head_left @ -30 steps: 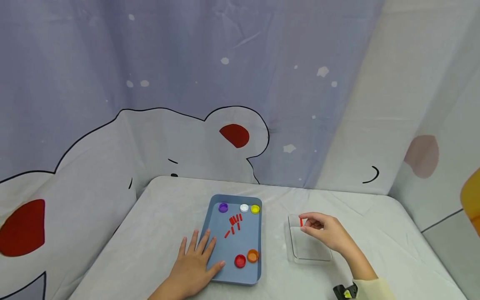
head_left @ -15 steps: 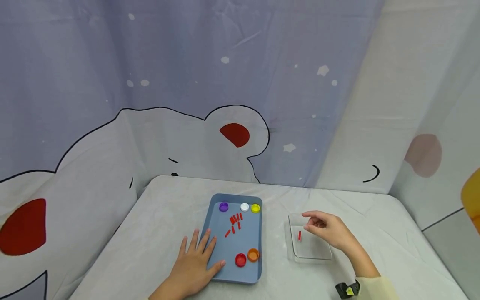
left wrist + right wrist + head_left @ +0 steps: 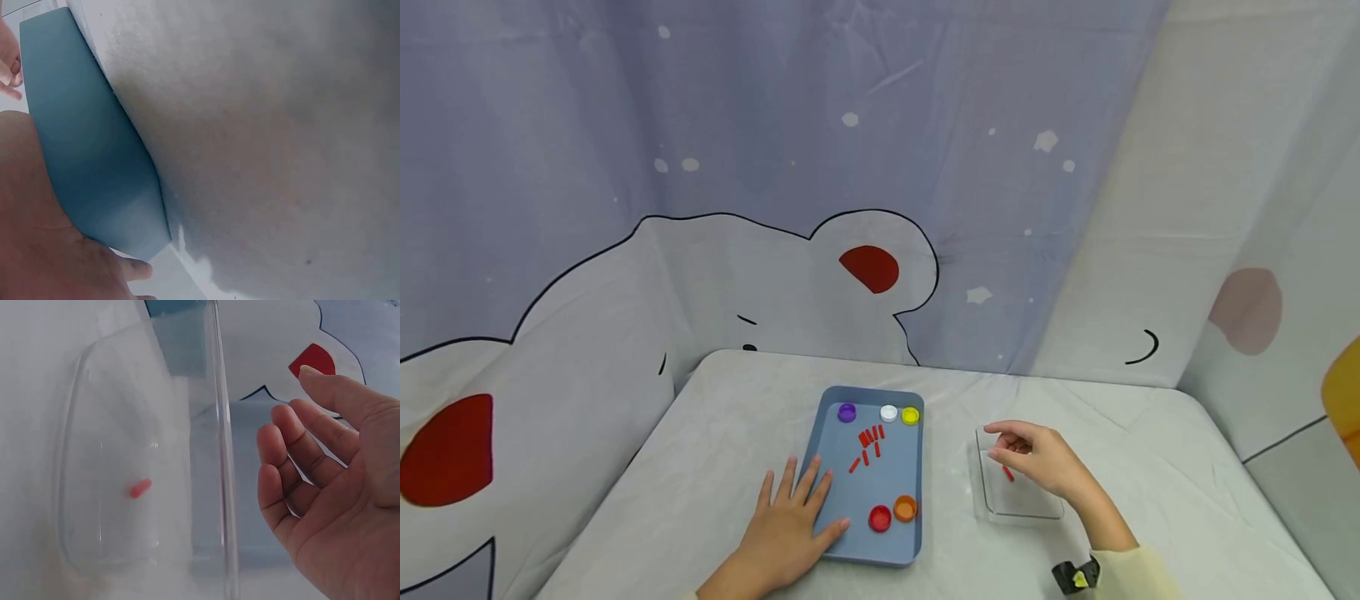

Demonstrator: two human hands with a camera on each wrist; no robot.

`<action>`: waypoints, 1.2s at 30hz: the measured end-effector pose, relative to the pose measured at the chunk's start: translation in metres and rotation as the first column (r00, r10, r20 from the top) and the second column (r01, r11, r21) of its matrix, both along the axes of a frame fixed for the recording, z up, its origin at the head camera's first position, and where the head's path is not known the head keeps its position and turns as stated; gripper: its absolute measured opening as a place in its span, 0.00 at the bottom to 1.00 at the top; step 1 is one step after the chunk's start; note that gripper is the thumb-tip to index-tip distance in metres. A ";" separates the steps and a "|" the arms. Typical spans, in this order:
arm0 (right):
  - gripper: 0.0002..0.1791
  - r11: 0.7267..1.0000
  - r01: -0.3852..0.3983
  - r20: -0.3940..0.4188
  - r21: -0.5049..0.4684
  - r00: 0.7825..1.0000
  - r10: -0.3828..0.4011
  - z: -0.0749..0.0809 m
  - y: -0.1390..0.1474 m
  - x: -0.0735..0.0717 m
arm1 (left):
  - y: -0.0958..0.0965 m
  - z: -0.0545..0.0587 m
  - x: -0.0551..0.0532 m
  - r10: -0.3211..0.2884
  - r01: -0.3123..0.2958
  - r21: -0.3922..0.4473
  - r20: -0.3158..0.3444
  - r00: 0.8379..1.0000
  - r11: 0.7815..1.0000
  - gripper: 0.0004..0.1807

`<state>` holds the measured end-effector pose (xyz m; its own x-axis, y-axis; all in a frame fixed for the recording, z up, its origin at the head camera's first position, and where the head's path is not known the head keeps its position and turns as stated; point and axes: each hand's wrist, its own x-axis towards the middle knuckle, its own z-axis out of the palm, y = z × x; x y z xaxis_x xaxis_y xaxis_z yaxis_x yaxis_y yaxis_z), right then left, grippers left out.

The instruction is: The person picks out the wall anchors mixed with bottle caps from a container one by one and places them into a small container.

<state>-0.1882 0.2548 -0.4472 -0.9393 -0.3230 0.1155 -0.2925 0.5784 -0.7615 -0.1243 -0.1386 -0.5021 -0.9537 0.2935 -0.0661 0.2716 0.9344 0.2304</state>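
Evidently, one short red stick (image 3: 1008,473) is held in the transparent squarish plastic box (image 3: 1028,517), near the empty, relaxed right hand (image 3: 1037,458); other red sticks (image 3: 865,458) are kept in the blue-grey rectangular tray (image 3: 891,482), touched by the spread left hand (image 3: 786,533); low release is advised.

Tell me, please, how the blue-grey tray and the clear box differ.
The blue-grey tray is opaque, while the clear box is see-through. The tray is larger and plainly oblong; the box is smaller and nearer square. The tray holds five round caps and several red sticks; the box holds one red stick. Both have open tops and stand on white cloth.
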 end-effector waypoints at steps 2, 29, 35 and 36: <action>0.22 1.000 -0.010 0.010 -0.005 1.000 0.010 0.000 -0.006 -0.001 | 0.000 0.002 0.001 -0.002 0.002 0.003 -0.006 1.000 1.000 0.45; 0.18 0.993 -0.109 -0.012 -0.046 0.994 0.108 -0.009 -0.078 -0.012 | 0.000 0.001 0.001 -0.001 0.000 -0.007 -0.019 1.000 1.000 0.45; 0.18 0.991 -0.129 -0.008 -0.041 0.992 0.129 -0.010 -0.091 -0.012 | 0.001 0.001 0.000 0.002 -0.002 -0.014 -0.013 1.000 1.000 0.45; 0.18 0.990 -0.133 -0.006 -0.043 0.991 0.133 -0.010 -0.093 -0.012 | 0.001 0.001 0.000 0.003 -0.003 -0.014 -0.010 1.000 1.000 0.45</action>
